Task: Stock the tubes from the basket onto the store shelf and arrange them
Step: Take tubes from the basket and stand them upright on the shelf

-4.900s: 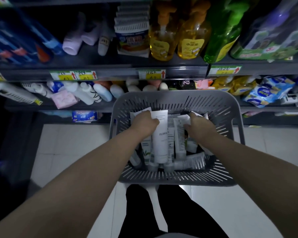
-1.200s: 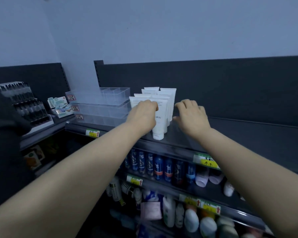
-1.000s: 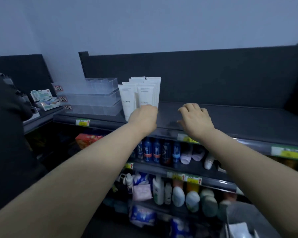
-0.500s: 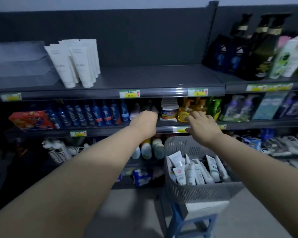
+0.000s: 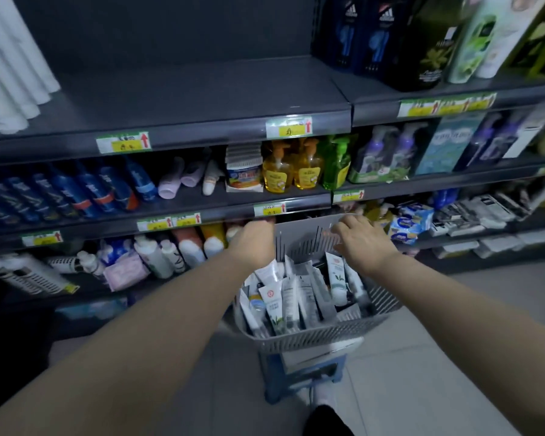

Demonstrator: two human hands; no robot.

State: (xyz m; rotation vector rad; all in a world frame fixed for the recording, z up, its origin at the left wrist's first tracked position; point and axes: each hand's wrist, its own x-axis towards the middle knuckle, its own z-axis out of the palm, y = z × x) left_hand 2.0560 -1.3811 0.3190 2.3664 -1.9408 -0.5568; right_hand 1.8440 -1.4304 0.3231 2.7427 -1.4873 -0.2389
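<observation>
Both hands hang over the gray basket, which sits on a blue stool. The right hand is loose, fingers spread, holding nothing, near the far rim. The left hand hides its fingers, so I cannot tell its grip. Tubes stand packed just below both hands. White tubes stand on the top shelf, well up and left of the left hand.

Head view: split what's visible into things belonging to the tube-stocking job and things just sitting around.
Job: grey basket, tubes in it, white tubes standing on the top shelf, left hand, right hand.
Just sitting there: blue bottles, yellow pump bottles, green pouch, blue stool under the basket.
</observation>
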